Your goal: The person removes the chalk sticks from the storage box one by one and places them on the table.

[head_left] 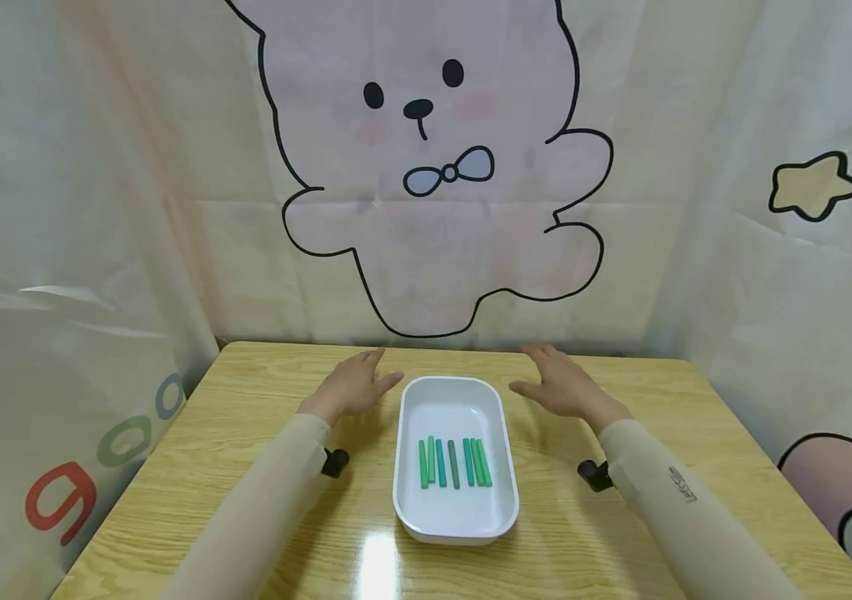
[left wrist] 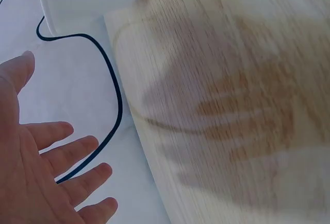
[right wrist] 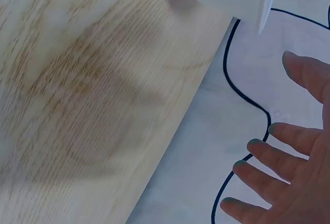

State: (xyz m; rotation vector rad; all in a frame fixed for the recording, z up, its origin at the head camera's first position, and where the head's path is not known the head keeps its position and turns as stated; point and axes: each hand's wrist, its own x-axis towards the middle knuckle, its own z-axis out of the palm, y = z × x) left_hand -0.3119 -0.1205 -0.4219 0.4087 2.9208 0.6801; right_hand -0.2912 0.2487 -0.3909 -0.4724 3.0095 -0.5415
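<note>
A white rectangular tray (head_left: 450, 408) with rounded corners sits on the wooden table. Inside it lie several slim green and teal sticks side by side, a dark green stick (head_left: 453, 464) in the middle and bright green ones at both ends. On the tray's left my left hand (head_left: 351, 386) hovers above the table, fingers spread, holding nothing. My right hand (head_left: 563, 386) mirrors it on the right, thumb towards the tray and apart from it. Both wrist views show straightened, spread fingers, with only a white corner of the tray at the top.
The pale wood table (head_left: 268, 392) ends at a back edge just beyond the hands. Behind and at both sides hangs a cloth backdrop (head_left: 238, 275) printed with a bear. Black wrist devices (head_left: 335, 462) show under both sleeves.
</note>
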